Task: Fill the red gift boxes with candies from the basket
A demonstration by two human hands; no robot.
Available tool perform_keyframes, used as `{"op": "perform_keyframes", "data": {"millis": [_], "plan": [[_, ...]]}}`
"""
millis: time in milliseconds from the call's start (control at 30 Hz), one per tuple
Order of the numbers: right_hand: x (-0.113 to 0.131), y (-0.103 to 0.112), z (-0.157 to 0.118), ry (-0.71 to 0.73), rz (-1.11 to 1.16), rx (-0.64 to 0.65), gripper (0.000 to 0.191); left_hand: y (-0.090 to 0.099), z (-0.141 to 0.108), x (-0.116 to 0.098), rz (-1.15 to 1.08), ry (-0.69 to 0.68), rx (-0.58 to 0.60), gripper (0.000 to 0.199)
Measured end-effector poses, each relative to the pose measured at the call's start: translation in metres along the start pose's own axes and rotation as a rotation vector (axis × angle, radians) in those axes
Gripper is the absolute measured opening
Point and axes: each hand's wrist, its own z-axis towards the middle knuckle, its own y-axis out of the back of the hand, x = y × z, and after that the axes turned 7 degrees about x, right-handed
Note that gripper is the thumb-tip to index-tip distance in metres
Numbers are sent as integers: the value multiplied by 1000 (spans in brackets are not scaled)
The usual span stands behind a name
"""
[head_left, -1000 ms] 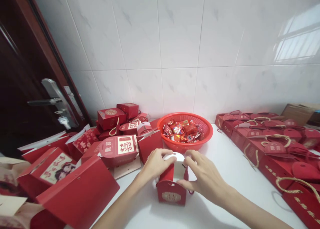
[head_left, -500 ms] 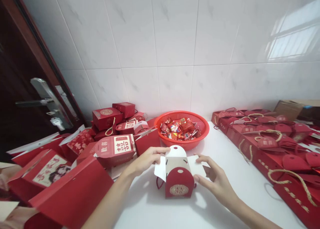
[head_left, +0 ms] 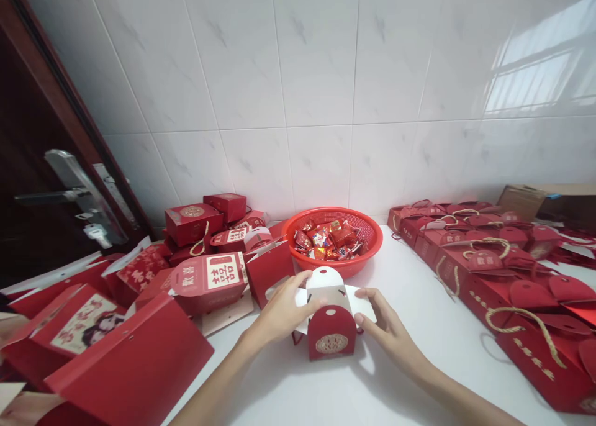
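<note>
A small red box (head_left: 332, 343) with a gold round emblem stands upright on the white table, its rounded top flaps raised and white side flaps spread outward. My left hand (head_left: 291, 305) is at its left side, thumb reaching over the box top and fingers behind the left flap. At the right flap, my right hand (head_left: 384, 320) pinches the white card between thumb and fingers. Just behind the box sits a red plastic basket (head_left: 335, 267) of wrapped candies (head_left: 330, 240). Dark red cord shows low at both sides of the box.
Red gift boxes and bags (head_left: 209, 283) are piled on the left. Rows of red boxes with rope handles (head_left: 488, 271) line the right side of the white table (head_left: 400, 376). Behind them is a cardboard box (head_left: 521, 202). A tiled wall and a door with a handle bound the back and left.
My left hand has moved inward, its thumb now over the box top. My right hand still holds the right flap. The whole view has shifted slightly.
</note>
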Motion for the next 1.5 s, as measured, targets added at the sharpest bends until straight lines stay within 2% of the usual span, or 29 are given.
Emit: {"op": "perform_keyframes", "data": {"millis": [67, 133, 167, 233, 267, 333, 400, 433, 600, 767, 900, 1033, 1200, 1400, 1500], "plan": [[-1, 0, 0, -2, -21, 5, 41, 0, -4, 4, 112, -37, 79, 82], [-1, -1, 0, -9, -14, 27, 42, 0, -7, 10, 199, -90, 121, 87], [-1, -1, 1, -11, -11, 42, 42, 0, -9, 12, 232, -117, 99, 90], [0, -1, 3, -18, -13, 77, 43, 0, -13, 13, 286, -199, -29, 92], [1, -1, 5, -21, -18, 90, 43, 1, -14, 12, 314, -268, -109, 87], [4, -1, 9, -24, -45, 105, 44, 3, -17, 7, 375, -462, -195, 58], [7, -2, 13, -17, -98, 102, 43, 5, -19, 0, 433, -600, -163, 33], [9, -2, 15, -7, -133, 94, 42, 6, -19, -4, 459, -611, -123, 31], [16, -5, 23, 60, -223, 51, 44, 7, -20, -14, 506, -390, -6, 69], [15, 0, 28, 66, -203, 144, 60, 3, -22, -11, 527, -302, 68, 82], [9, 6, 30, 66, -170, 216, 70, 0, -22, -8, 521, -291, 93, 82], [6, 7, 27, 41, -131, 237, 71, 2, -23, -10, 464, -290, 93, 72], [9, 5, 25, 26, -116, 216, 66, 3, -26, -16, 495, -267, 146, 88], [7, 7, 27, 44, -91, 252, 70, -4, -29, -16, 584, -296, 112, 63], [8, 10, 27, 28, -60, 301, 78, -5, -29, -10, 552, -298, 138, 73]]}}
